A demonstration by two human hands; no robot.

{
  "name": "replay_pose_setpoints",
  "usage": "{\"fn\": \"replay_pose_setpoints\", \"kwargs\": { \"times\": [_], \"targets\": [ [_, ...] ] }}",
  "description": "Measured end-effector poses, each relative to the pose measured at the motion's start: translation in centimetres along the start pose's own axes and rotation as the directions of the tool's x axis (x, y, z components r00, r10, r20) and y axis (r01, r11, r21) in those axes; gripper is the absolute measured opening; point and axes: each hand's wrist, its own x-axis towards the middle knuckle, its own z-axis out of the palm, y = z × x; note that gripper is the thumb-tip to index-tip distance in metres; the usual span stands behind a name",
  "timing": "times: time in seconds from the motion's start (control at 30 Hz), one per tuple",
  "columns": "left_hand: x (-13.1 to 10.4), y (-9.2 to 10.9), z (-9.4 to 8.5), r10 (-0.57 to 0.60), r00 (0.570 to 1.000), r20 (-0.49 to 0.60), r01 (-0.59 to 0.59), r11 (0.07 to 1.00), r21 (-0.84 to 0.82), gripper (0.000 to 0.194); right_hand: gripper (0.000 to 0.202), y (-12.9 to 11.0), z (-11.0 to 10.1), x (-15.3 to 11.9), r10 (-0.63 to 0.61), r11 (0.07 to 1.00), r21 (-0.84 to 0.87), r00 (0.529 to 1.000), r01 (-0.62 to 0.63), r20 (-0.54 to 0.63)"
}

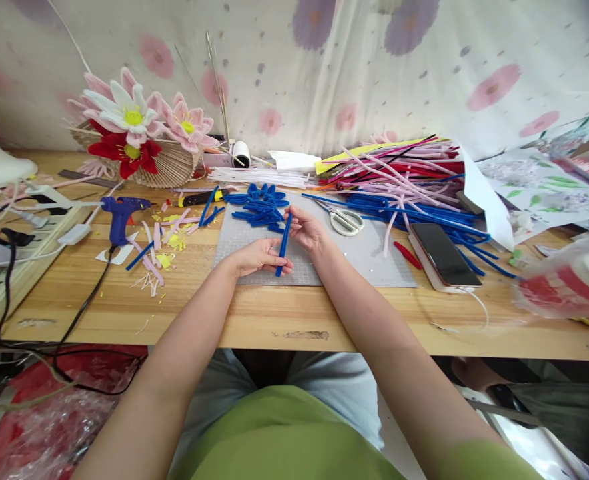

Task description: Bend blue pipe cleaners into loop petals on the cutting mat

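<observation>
A short blue pipe cleaner piece [284, 243], perhaps doubled, is held between my two hands above the front of the grey cutting mat [374, 263]. My left hand [260, 259] pinches its lower end. At its upper end, the fingers of my right hand [304, 230] close round it. Just beyond my hands lies a pile of bent blue pipe cleaner pieces [259, 205], some of them looped. White-handled scissors [345, 221] rest on the mat to the right of my right hand.
Long pipe cleaners [399, 177] in several colours are heaped at the back right. A phone [447, 253] and a plastic-wrapped cup [569, 283] stand on the right. Leftwards are a blue glue gun [121, 217], scraps [171, 243], a power strip [4, 287] and fuzzy flowers [129, 120].
</observation>
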Motion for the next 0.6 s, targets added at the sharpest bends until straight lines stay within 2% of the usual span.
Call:
{"fn": "replay_pose_setpoints", "kwargs": {
  "times": [0.23, 0.43, 0.6],
  "targets": [
    [0.08, -0.13, 0.22, -0.002, 1.000, 0.000, 0.002, 0.999, 0.039, 0.068, 0.014, 0.01, 0.03, 0.28, -0.070, 0.997, -0.036, 0.993, 0.067, -0.098],
    [-0.10, -0.10, 0.14, -0.016, 1.000, 0.001, 0.016, 0.999, 0.048, 0.068, 0.013, 0.01, 0.07, -0.21, -0.063, 0.993, -0.105, 0.997, 0.058, -0.045],
    [-0.06, -0.02, 0.00, -0.012, 1.000, -0.006, 0.012, 0.999, 0.036, 0.072, 0.017, 0.19, -0.11, 0.05, -0.171, 0.978, -0.143, 0.976, 0.151, -0.138]
  ]
}}
